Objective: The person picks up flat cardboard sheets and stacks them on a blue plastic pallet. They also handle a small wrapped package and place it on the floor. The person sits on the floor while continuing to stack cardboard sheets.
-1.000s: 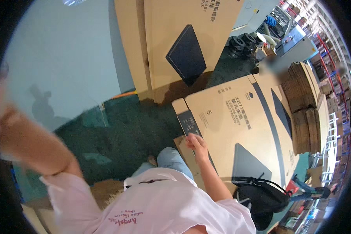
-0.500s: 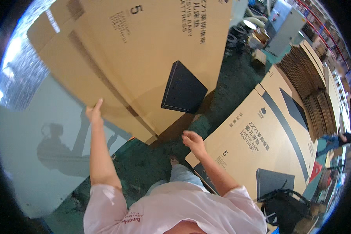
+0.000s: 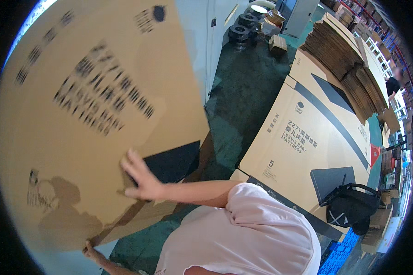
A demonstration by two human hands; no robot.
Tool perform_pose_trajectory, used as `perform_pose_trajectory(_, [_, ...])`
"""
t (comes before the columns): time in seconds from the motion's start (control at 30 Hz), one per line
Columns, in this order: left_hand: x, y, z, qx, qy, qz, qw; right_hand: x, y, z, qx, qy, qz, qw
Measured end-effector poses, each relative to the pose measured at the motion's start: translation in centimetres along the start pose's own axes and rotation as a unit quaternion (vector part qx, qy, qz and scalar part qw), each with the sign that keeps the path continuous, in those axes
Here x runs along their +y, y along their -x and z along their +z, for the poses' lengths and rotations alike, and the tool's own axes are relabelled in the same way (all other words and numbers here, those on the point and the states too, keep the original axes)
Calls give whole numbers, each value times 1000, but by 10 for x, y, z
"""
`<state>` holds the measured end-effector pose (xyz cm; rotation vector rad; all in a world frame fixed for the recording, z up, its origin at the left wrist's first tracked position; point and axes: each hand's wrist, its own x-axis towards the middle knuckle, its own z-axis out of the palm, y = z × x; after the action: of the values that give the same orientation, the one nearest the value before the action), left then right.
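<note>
A large flattened brown cardboard carton (image 3: 170, 105) with dark print and a dark mattress picture fills the left side, over a pale grey surface. My left hand (image 3: 91, 251) is closed on its near edge at the lower left. Fingers spread, my right hand (image 3: 142, 178) reaches across my body to the carton's printed face, beside the dark picture. It is slightly blurred, and whether the palm presses on the board I cannot tell.
More flattened cartons (image 3: 280, 142) lie at the right, with a tall cardboard stack (image 3: 339, 55) behind them. A black backpack (image 3: 353, 206) rests on their near end, by a blue plastic pallet (image 3: 339, 252). Black rolls (image 3: 238, 34) and a small box (image 3: 277, 44) stand farther back on the green floor.
The carton has swung left and turned over the pale surface, so another printed part faces me. My right hand has moved left to its face; my left hand has come nearer.
</note>
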<state>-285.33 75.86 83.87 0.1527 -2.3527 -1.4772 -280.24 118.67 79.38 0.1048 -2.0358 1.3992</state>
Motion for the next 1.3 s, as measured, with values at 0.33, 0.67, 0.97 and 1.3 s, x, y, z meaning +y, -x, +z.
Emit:
perform_pose_trajectory(0.33, [-87, 24, -123, 273, -137, -51, 951, -19, 26, 44, -324, -64, 33, 943])
perform_pose_trajectory(0.67, [-130, 159, 211, -503, -70, -150, 849, 152, 142, -211, -1, 368, 369, 853])
perform_pose_trajectory(0.97, [21, 131, 496, -744, -216, 32, 632, 163, 262, -359, 217, 351, 797, 441])
perform_pose_trajectory(1.3, [85, 166, 735, -822, -275, 165, 471, 183, 249, -365, 292, 342, 787, 423])
